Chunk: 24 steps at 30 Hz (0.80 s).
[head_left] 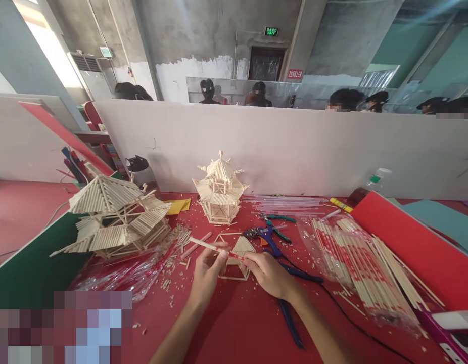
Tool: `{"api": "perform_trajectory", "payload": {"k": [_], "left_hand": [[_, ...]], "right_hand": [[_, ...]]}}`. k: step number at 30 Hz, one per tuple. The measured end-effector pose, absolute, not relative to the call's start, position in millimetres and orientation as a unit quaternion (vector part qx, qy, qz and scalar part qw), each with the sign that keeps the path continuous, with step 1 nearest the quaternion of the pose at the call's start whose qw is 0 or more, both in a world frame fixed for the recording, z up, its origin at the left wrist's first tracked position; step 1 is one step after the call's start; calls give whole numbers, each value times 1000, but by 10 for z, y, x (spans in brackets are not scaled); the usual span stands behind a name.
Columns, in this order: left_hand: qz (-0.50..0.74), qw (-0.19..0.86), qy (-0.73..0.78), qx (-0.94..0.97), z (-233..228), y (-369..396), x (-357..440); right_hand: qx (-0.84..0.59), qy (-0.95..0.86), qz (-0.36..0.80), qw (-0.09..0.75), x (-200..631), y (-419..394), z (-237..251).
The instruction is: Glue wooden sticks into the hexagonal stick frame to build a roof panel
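My left hand [206, 275] and my right hand [270, 274] together hold one wrapped chopstick [213, 247] in a red and white paper sleeve, level above the red table [234, 323]. The left fingers pinch its middle, the right fingers pinch its right end. Just behind the hands lies a small flat roof panel of sticks [239, 253]. A blue glue gun [265, 234] rests right of that panel.
A small stick pagoda [220, 189] stands at the back centre; a larger stick roof model [114, 217] sits left. Bagged wrapped chopsticks [361, 263] lie right, blue-handled pliers [289, 303] near my right wrist, green-handled cutters [277, 220], clear glue sticks [285, 203], a white partition [294, 146] behind.
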<state>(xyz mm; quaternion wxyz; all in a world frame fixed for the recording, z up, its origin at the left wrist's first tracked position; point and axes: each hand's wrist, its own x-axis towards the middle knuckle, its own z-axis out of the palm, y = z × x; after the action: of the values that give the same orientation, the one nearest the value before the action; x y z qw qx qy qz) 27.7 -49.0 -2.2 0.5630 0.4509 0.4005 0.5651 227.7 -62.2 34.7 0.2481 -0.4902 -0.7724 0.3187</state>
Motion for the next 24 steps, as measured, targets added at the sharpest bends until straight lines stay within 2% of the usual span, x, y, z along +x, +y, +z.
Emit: {"api": "perform_trajectory", "payload": {"k": [5, 7, 10, 14, 17, 19, 21, 24], "left_hand": [[660, 559, 372, 338, -15, -407, 168], [682, 545, 372, 315, -23, -357, 89], [730, 511, 369, 266, -34, -280, -49], [768, 477, 367, 220, -27, -232, -159], [748, 502, 370, 229, -10, -258, -123], [716, 534, 374, 250, -1, -296, -50], [681, 564, 377, 276, -1, -343, 37], [627, 597, 382, 323, -22, -419, 149]], "right_hand": [[-477, -778, 326, 245, 2439, -580, 377], [-474, -762, 345, 273, 2561, -537, 367], [-468, -684, 410, 381, 2812, -452, 335], [-455, -597, 395, 530, 3128, -383, 337], [-418, -533, 370, 636, 3205, -391, 387], [-366, -498, 400, 676, 3144, -414, 427], [-313, -499, 465, 661, 3001, -448, 460], [-332, -634, 490, 499, 2710, -525, 491]]}}
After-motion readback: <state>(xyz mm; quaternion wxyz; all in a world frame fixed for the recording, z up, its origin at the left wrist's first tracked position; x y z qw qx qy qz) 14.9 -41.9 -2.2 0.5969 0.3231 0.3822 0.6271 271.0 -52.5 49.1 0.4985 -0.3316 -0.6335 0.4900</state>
